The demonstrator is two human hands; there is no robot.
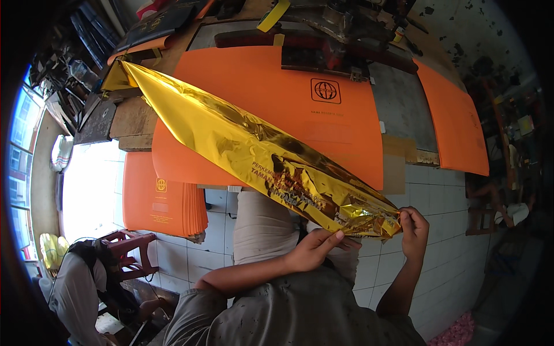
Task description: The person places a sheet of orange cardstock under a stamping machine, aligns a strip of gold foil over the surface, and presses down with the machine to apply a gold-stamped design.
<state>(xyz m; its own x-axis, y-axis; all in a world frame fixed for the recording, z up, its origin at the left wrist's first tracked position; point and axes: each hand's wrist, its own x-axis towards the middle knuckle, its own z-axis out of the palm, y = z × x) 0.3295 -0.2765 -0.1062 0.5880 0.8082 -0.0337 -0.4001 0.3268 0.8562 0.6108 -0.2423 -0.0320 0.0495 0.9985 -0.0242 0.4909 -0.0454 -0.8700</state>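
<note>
A long sheet of shiny gold foil (213, 124) stretches diagonally from the far left of the workbench down to my hands, crumpled and wrinkled at the near end, with marks stamped out of it. My left hand (318, 248) grips its lower edge, thumb on top and the other fingers partly hidden beneath. At the near right tip, my right hand (414, 226) pinches the foil between thumb and fingers. Under the foil lies a wide orange card sheet (340, 132) bearing a black square emblem. A dark metal press (323, 52) stands over that sheet's far edge.
Orange printed sheets are stacked (164, 202) at the left; more orange card (453, 121) lies on the bench's right side. A yellow tape strip (273, 15) hangs by the press. At the lower left are a dark red stool (130, 254) and another person (81, 288).
</note>
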